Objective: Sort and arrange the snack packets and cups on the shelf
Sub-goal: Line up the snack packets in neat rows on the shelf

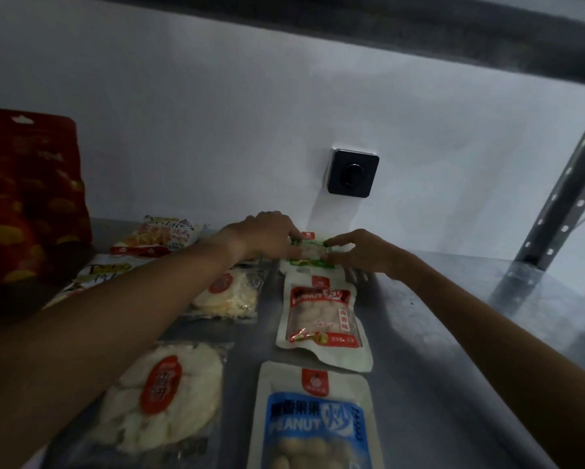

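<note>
A green and white peanut packet [309,252] lies flat at the back of the metal shelf [430,333]. My left hand [267,235] grips its left edge and my right hand [362,248] pinches its right edge. In front of it, in one column, lie a red peanut packet [321,319] and a blue peanut packet [315,424]. To the left, two clear packets of white crackers with red labels [230,292] [162,397] form a second column under my left forearm. No cups are in view.
Yellow-and-red snack packets [155,238] lie at the back left, beside a tall dark red bag [27,201] standing at the far left. A dark wall socket [353,173] sits on the white back wall. A perforated metal upright [562,198] stands at the right.
</note>
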